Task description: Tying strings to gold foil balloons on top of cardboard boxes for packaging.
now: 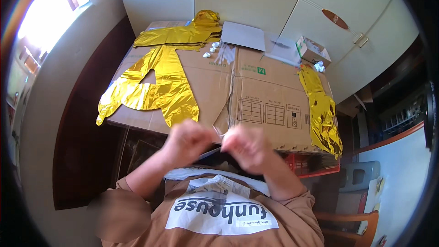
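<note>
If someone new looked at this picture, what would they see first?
Probably the big shiny gold letter A, lying on the left side of the cardboard. Another crinkly gold foil shape lies along the right edge. Next they might notice the left hand and right hand, blurry and close together at the cardboard's near edge.

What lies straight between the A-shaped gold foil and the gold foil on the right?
In the head view, only printed brown cardboard separates the A-shaped foil from the right-side foil.
</note>
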The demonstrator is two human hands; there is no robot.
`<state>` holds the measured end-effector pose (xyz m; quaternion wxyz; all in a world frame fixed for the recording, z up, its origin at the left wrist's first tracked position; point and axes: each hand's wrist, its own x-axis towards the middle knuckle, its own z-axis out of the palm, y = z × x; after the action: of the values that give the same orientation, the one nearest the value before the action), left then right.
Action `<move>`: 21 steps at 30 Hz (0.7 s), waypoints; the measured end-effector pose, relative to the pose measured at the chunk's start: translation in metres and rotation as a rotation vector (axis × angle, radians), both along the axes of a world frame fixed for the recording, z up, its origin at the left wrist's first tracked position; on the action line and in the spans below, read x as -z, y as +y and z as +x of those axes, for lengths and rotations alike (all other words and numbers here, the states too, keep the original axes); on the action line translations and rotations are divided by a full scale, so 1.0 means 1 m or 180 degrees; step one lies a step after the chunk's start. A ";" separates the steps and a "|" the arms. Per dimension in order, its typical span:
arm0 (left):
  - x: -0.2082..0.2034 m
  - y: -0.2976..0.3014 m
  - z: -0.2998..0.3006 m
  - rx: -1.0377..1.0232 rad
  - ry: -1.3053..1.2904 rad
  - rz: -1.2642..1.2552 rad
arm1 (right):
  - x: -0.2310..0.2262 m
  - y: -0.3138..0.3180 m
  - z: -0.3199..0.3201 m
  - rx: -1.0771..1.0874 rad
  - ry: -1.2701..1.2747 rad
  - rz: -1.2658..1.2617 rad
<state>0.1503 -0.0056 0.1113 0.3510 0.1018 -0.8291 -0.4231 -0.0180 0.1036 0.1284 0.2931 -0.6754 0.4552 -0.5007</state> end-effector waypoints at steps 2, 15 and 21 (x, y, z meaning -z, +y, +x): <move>-0.014 0.009 0.011 0.0942 0.0083 0.1081 | -0.010 -0.012 -0.017 0.0417 0.0072 0.0428; -0.009 -0.013 -0.004 -0.0458 -0.0249 0.0119 | -0.017 0.012 -0.006 -0.0640 0.0334 0.0192; -0.040 0.000 -0.004 -0.0167 0.0565 0.1286 | -0.005 0.008 -0.017 -0.0512 0.0908 -0.0057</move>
<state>0.1467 -0.0059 0.1508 0.4059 0.1540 -0.6904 -0.5787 -0.0355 0.1121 0.1338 0.2586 -0.7765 0.4322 -0.3787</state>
